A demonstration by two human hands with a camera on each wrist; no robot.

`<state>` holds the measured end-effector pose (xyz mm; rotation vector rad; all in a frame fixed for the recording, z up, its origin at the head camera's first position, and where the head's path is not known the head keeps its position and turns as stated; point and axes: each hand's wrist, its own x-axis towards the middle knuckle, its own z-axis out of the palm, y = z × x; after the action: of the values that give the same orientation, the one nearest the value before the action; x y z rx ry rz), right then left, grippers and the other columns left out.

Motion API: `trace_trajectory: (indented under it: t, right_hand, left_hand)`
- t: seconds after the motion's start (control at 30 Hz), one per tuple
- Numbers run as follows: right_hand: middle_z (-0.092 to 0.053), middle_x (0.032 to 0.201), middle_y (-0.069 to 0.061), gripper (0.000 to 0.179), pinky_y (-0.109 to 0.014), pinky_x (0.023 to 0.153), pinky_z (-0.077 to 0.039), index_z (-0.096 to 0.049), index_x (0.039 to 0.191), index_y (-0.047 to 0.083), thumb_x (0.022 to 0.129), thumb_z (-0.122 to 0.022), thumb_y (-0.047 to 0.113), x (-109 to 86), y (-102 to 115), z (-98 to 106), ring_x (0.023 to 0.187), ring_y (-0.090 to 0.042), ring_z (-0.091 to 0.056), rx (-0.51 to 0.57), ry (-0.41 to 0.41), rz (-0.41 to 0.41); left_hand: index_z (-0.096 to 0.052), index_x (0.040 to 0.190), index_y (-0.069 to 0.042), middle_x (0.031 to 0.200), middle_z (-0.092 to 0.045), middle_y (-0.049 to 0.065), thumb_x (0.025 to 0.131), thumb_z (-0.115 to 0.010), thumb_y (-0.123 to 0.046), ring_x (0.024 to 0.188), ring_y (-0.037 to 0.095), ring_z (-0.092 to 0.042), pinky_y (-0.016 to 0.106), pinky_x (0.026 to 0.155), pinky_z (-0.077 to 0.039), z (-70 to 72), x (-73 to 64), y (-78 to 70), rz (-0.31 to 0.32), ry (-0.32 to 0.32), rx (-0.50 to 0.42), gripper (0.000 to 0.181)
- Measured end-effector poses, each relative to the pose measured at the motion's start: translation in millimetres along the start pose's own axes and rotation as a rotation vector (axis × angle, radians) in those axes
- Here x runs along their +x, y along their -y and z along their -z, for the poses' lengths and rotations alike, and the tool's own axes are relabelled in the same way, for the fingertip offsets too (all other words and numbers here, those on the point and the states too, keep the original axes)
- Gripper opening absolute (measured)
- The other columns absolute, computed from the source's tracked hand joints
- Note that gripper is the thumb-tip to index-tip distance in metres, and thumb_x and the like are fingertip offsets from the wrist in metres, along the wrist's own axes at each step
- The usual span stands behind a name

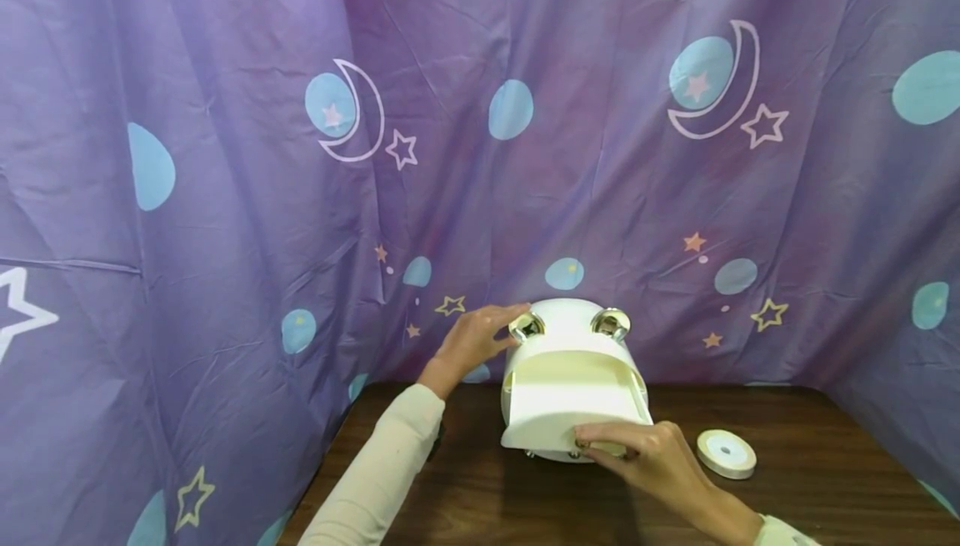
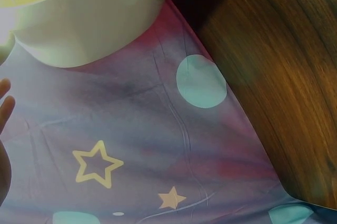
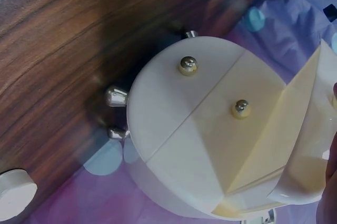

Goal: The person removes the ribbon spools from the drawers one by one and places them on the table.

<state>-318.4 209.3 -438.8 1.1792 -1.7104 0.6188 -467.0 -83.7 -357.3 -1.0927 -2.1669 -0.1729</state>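
Observation:
A white round drawer box (image 1: 567,317) shaped like an alarm clock stands on the table, with two gold bells on top. Its top drawer (image 1: 573,429) is pulled out, and no contents show in it. My right hand (image 1: 660,458) pinches that drawer's small knob between thumb and fingers; only part of the hand shows at the right edge of the right wrist view. Beside the left bell (image 1: 527,326) is my left hand (image 1: 476,336), thumb and fingers spread apart; whether it touches the bell is unclear. Two lower knobs (image 3: 188,66) show on the box front.
A flat white roll (image 1: 726,453), like ribbon or tape, lies on the dark wooden table (image 1: 810,463) right of the box. A purple curtain (image 1: 600,196) with moons and stars hangs close behind the box and along both sides. Silver feet (image 3: 117,97) stick out beneath the box.

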Motion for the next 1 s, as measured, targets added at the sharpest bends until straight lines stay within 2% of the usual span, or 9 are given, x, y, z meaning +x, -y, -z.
trace_trajectory:
  t: [0.13, 0.23, 0.57, 0.77, 0.87, 1.0]
  right_hand:
    - [-0.08, 0.105, 0.005, 0.024, -0.002, 0.05, -0.041, -0.082, 0.112, 0.021, 0.094, -0.078, 0.036, 0.6, -3.4, 0.1, 0.056, 0.014, -0.047, 0.021, 0.015, -0.045]
    - [-0.08, 0.106, 0.005, 0.029, -0.002, 0.049, -0.039, -0.081, 0.113, 0.021, 0.086, -0.086, 0.029, 1.0, -6.5, 0.3, 0.054, 0.015, -0.04, 0.015, 0.029, -0.076]
    - [-0.08, 0.104, 0.01, 0.049, -0.003, 0.047, -0.035, -0.081, 0.114, 0.025, 0.069, -0.094, 0.011, 3.0, -23.5, -5.6, 0.052, 0.014, -0.036, -0.04, 0.065, -0.178]
    - [-0.08, 0.1, 0.012, 0.05, -0.006, 0.046, -0.035, -0.082, 0.112, 0.026, 0.067, -0.096, 0.009, 5.5, -33.3, -12.2, 0.051, 0.012, -0.033, -0.069, 0.056, -0.236]
    - [-0.079, 0.094, 0.013, 0.049, -0.007, 0.044, -0.033, -0.082, 0.112, 0.028, 0.068, -0.096, 0.011, 7.5, -37.3, -15.6, 0.051, 0.012, -0.032, -0.092, 0.049, -0.258]
    - [-0.071, 0.073, 0.019, 0.046, -0.008, 0.04, -0.03, -0.082, 0.11, 0.03, 0.07, -0.096, 0.013, 8.1, -43.6, -21.0, 0.048, 0.014, -0.031, -0.109, 0.039, -0.287]
  left_hand:
    - [-0.059, 0.148, -0.019, 0.14, -0.067, -0.002, 0.086, -0.087, -0.032, 0.115, 0.016, -0.07, 0.027, 0.091, -0.06, -0.6, 0.1, 0.3, -0.004, -0.009, 0.006, 0.069]
    - [-0.06, 0.148, -0.018, 0.138, -0.068, -0.001, 0.084, -0.088, -0.03, 0.113, 0.017, -0.071, 0.028, 0.09, -0.06, -0.5, 0.7, 0.2, -0.01, -0.02, 0.002, 0.07]
    - [-0.059, 0.149, -0.02, 0.138, -0.068, 0.0, 0.084, -0.089, -0.028, 0.114, 0.017, -0.07, 0.028, 0.093, -0.059, 0.4, 0.6, 0.7, -0.008, -0.017, -0.009, 0.072]
    - [-0.059, 0.149, -0.019, 0.138, -0.068, 0.0, 0.085, -0.087, -0.03, 0.114, 0.017, -0.07, 0.028, 0.093, -0.059, 1.7, 2.2, 0.6, -0.015, -0.023, 0.001, 0.071]
    - [-0.059, 0.148, -0.019, 0.138, -0.068, 0.0, 0.085, -0.087, -0.03, 0.114, 0.017, -0.071, 0.028, 0.093, -0.059, 1.6, 2.0, 0.4, -0.02, -0.028, 0.01, 0.07]
    - [-0.06, 0.148, -0.019, 0.138, -0.068, -0.001, 0.084, -0.088, -0.031, 0.111, 0.016, -0.071, 0.027, 0.09, -0.06, -0.9, 0.4, 0.5, -0.028, -0.035, 0.033, 0.07]
